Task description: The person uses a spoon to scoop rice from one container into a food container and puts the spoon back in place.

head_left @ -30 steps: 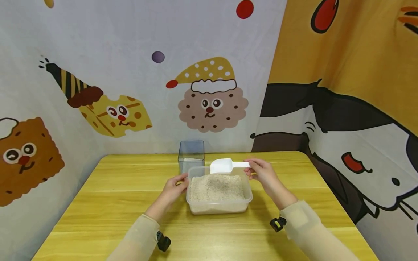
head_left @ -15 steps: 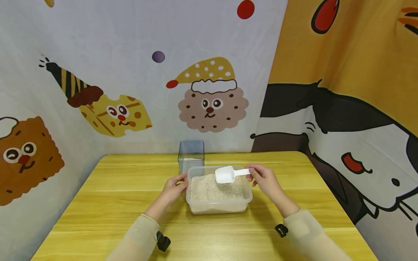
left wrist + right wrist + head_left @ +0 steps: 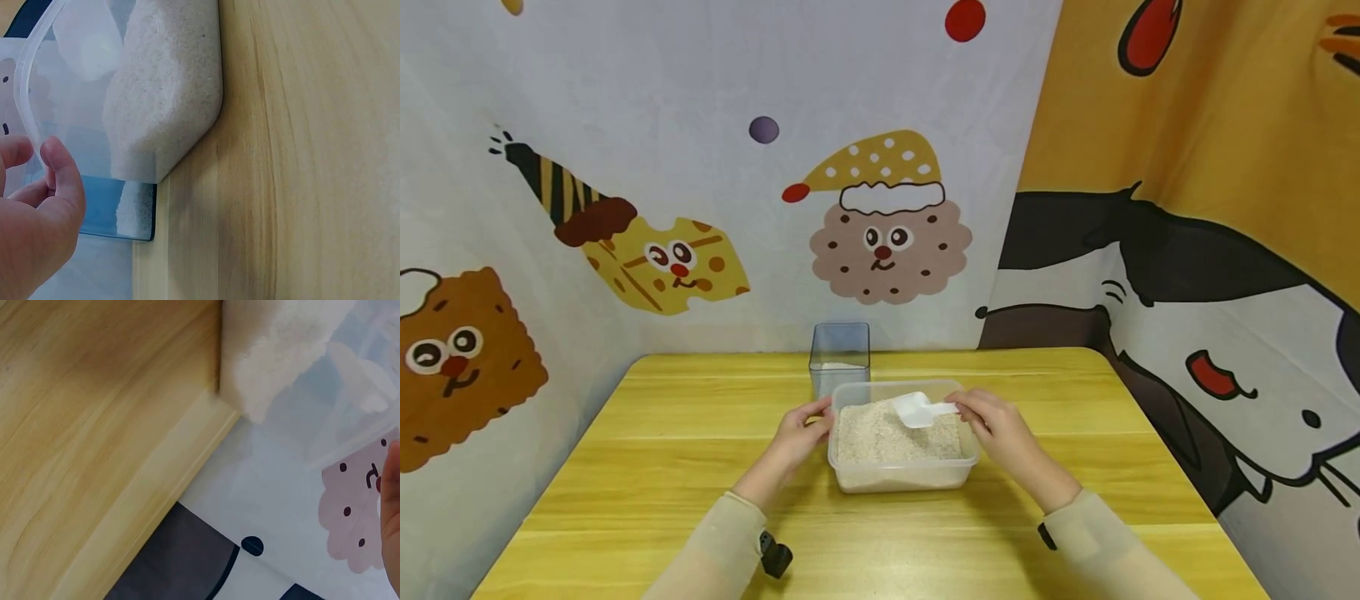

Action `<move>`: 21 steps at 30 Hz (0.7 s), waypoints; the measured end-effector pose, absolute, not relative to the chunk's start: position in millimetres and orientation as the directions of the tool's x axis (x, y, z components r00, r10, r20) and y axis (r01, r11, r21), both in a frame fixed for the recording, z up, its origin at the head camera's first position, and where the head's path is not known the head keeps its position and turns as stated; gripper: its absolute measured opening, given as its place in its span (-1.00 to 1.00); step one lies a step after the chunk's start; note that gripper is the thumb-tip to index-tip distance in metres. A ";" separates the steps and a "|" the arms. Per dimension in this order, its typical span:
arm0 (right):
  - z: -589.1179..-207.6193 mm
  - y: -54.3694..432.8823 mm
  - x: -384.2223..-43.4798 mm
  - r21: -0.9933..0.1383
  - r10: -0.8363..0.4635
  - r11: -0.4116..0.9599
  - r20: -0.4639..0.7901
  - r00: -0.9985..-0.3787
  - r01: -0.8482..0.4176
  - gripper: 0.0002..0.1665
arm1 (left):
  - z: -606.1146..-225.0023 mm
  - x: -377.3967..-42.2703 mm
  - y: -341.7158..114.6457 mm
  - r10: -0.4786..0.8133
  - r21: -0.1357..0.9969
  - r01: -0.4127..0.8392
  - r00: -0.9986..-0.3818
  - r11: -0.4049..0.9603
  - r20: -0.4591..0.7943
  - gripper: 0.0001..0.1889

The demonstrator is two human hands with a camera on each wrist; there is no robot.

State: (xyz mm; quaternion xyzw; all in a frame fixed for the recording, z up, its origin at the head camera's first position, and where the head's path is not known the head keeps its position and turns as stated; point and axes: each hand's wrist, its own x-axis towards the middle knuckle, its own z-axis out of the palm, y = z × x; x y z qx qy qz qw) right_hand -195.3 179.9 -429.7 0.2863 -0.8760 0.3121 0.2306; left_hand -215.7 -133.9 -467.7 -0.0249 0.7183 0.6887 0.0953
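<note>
A clear plastic container (image 3: 902, 478) full of rice (image 3: 876, 437) stands in the middle of the table. My left hand (image 3: 796, 437) pinches its left rim between thumb and fingers, as the left wrist view shows with the hand (image 3: 44, 219) at the edge. In my right hand (image 3: 1003, 429) is a white scoop (image 3: 914, 410), held by its handle at the container's right rim. Its bowl is tilted, low over the rice. Through the cloudy wall the scoop (image 3: 365, 384) shows in the right wrist view, where only a strip of my right hand (image 3: 392, 512) appears.
A bluish see-through bin (image 3: 839, 343) with some white grain in it stands just behind the container, left of centre. The wooden table (image 3: 700, 417) ends at a cartoon-printed cloth wall (image 3: 700, 83) at the back and sides.
My right hand has come down and nearer with the scoop, from above the container's back rim to low over the rice, and the bowl has turned. My left hand stays at the rim.
</note>
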 end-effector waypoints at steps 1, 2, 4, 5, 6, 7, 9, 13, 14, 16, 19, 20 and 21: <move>-430.4 179.5 -195.2 -0.404 -0.370 0.637 0.587 -0.721 -0.656 -0.68 | -467.7 -215.8 -133.7 0.096 0.985 -0.168 -0.980 0.048 -0.172 -0.55; -431.1 179.1 -195.0 -0.399 -0.380 0.635 0.584 -0.717 -0.661 -0.68 | -467.7 -215.7 -133.4 0.098 0.984 -0.169 -0.980 0.049 -0.173 -0.56; -431.9 178.3 -194.3 -0.405 -0.391 0.633 0.568 -0.724 -0.660 -0.68 | -467.9 -216.0 -132.9 0.102 0.985 -0.169 -0.980 0.048 -0.173 -0.56; -432.1 177.9 -193.8 -0.414 -0.395 0.631 0.556 -0.731 -0.656 -0.68 | -467.9 -216.2 -132.7 0.103 0.984 -0.173 -0.979 0.045 -0.177 -0.56; -431.9 177.4 -193.2 -0.427 -0.397 0.629 0.542 -0.741 -0.649 -0.69 | -468.3 -216.3 -132.6 0.105 0.984 -0.171 -0.979 0.049 -0.176 -0.56; -431.4 176.7 -192.5 -0.443 -0.397 0.628 0.524 -0.753 -0.640 -0.69 | -468.9 -216.6 -132.7 0.104 0.984 -0.173 -0.979 0.051 -0.177 -0.56; -430.2 175.2 -191.3 -0.466 -0.401 0.626 0.496 -0.771 -0.625 -0.70 | -469.7 -216.8 -133.1 0.099 0.983 -0.176 -0.979 0.053 -0.180 -0.57; -428.0 172.0 -190.4 -0.506 -0.415 0.619 0.439 -0.797 -0.601 -0.73 | -470.6 -217.3 -134.2 0.085 0.981 -0.187 -0.978 0.046 -0.190 -0.57; -427.4 171.5 -190.3 -0.515 -0.419 0.615 0.427 -0.801 -0.596 -0.74 | -470.8 -217.1 -134.4 0.087 0.982 -0.184 -0.978 0.045 -0.188 -0.57; -427.2 171.1 -190.5 -0.541 -0.422 0.606 0.403 -0.812 -0.584 -0.74 | -470.2 -217.2 -134.6 0.090 0.982 -0.183 -0.978 0.040 -0.186 -0.56; -426.5 171.3 -190.9 -0.584 -0.422 0.592 0.363 -0.831 -0.555 -0.75 | -469.3 -217.1 -134.6 0.096 0.982 -0.184 -0.978 0.038 -0.187 -0.55; -425.8 171.3 -190.8 -0.603 -0.421 0.589 0.340 -0.841 -0.538 -0.74 | -469.1 -216.9 -134.8 0.100 0.983 -0.181 -0.978 0.041 -0.185 -0.55; -425.5 171.3 -191.1 -0.624 -0.417 0.586 0.316 -0.852 -0.518 -0.74 | -468.5 -216.9 -134.9 0.099 0.982 -0.185 -0.977 0.038 -0.188 -0.55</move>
